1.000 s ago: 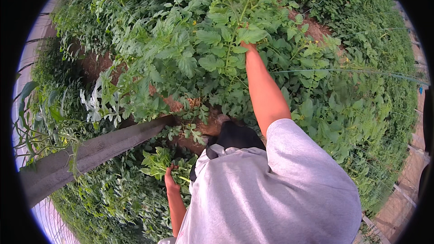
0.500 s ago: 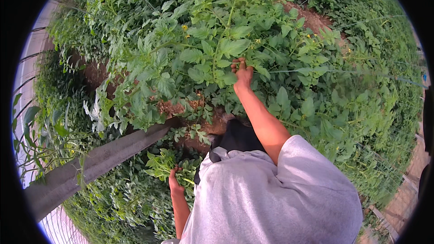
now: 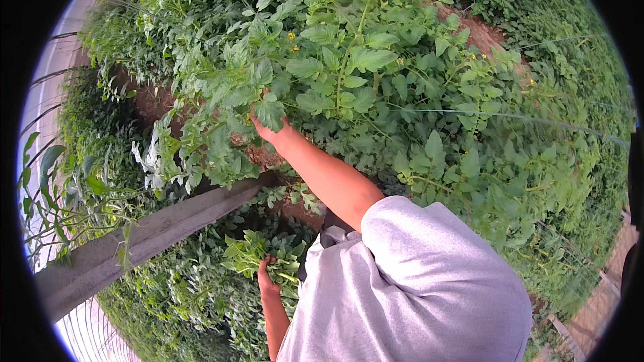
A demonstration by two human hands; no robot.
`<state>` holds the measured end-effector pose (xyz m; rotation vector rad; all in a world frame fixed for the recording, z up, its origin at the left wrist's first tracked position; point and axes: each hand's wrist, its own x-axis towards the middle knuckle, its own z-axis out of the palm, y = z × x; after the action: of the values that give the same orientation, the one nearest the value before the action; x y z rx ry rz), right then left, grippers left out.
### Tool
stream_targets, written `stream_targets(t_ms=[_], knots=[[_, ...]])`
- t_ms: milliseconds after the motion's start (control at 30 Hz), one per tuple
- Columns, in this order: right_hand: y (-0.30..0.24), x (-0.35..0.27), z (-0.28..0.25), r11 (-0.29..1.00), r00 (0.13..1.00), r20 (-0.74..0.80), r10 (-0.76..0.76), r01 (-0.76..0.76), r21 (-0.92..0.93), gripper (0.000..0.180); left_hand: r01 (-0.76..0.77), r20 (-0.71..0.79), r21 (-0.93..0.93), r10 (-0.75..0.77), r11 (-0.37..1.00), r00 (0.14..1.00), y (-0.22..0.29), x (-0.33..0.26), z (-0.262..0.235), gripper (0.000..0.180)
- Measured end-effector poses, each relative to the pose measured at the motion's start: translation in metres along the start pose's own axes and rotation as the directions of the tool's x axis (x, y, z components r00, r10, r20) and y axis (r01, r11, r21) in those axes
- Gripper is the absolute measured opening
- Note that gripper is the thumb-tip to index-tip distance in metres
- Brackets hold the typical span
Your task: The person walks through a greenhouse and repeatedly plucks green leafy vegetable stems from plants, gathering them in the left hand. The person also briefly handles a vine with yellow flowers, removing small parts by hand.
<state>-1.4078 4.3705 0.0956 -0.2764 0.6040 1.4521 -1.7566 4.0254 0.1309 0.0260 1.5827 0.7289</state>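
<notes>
One bunch of tomato shoots (image 3: 245, 253) fills your curled left hand (image 3: 266, 276) beside your shirt (image 3: 409, 288); probably light and easily bruised, best held by stems. Your right hand (image 3: 274, 131) is among tomato leaves (image 3: 270, 112), grip too hidden to tell.

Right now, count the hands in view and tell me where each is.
2: the right hand, left of the picture's centre among leaves that partly cover it; the left hand, lower down, holding green shoots. Leaves could hide others.
</notes>
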Motion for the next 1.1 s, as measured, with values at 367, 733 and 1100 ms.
stream_targets(t_ms=[367, 733, 1100], knots=[[-0.071, 0.163, -0.016, 0.990, 0.967, 0.253, -0.004, -0.033, 0.140, 0.035, 0.038, -0.086, -0.088, -0.045, 0.995, 0.995, -0.031, -0.024, -0.032, 0.022], [-0.089, 0.158, -0.008, 0.901, 0.998, -0.015, -0.060, 0.048, -0.430, 0.022, 0.051, -0.099, -0.051, -0.055, 0.997, 0.994, -0.027, -0.020, -0.030, 0.022], [-0.069, 0.139, -0.043, 0.915, 0.954, 0.293, 0.067, 0.059, -0.400, 0.040, 0.086, -0.131, 0.040, -0.080, 0.995, 0.988, -0.023, -0.015, -0.022, 0.028]])
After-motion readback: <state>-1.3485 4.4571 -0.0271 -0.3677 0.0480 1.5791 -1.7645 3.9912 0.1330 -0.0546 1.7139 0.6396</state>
